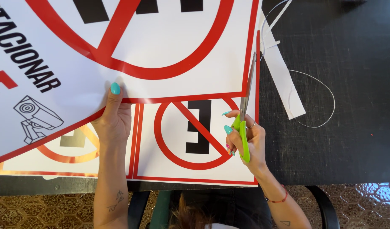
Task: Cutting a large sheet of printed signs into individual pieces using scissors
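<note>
Now the right hand grips green-handled scissors, trimming the sign sheet's red border; left hand pins it flat on the worktop. Next, steady straight cutting.

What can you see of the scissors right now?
The scissors have bright green plastic handles and long, narrow grey metal blades. The right hand grips the handles, fingers through the loops. The blades point away from the person, nearly upright in the picture, running along the red border at the right edge of the white sign sheet. They look almost closed, with the tips near the sheet's edge. How far the cut has gone cannot be told.
</note>
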